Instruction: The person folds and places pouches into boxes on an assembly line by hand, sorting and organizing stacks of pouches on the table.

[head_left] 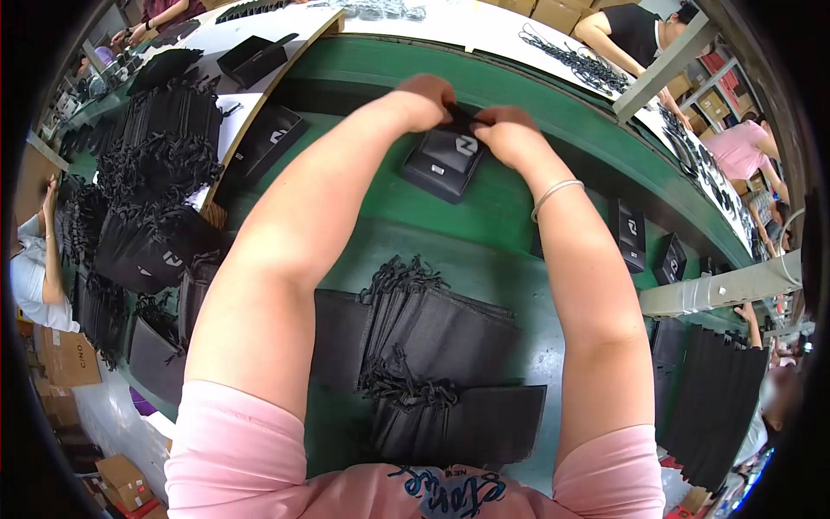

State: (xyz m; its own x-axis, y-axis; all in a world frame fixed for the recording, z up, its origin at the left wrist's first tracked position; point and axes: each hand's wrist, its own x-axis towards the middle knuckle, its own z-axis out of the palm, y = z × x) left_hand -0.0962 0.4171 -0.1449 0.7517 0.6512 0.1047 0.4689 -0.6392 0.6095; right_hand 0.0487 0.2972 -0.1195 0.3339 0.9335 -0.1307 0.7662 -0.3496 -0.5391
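Observation:
Both arms reach forward over the green work surface (415, 221). My left hand (425, 99) and my right hand (508, 131) are close together, with fingers closed on a dark piece between them, at the far side of a black box (441, 173) with a light logo. The piece looks like the box's flap or a pouch edge; motion blur hides which. Nearer to me lie stacks of black drawstring pouches (450, 333), their cords bunched at the left, and a second stack (497, 424) below.
Piles of black pouches (169, 130) are heaped at the left. Black boxes stand at the upper left (252, 59) and right (631, 233). A metal post (666, 69) and a beam (726, 290) stand at the right. Other people work around the tables.

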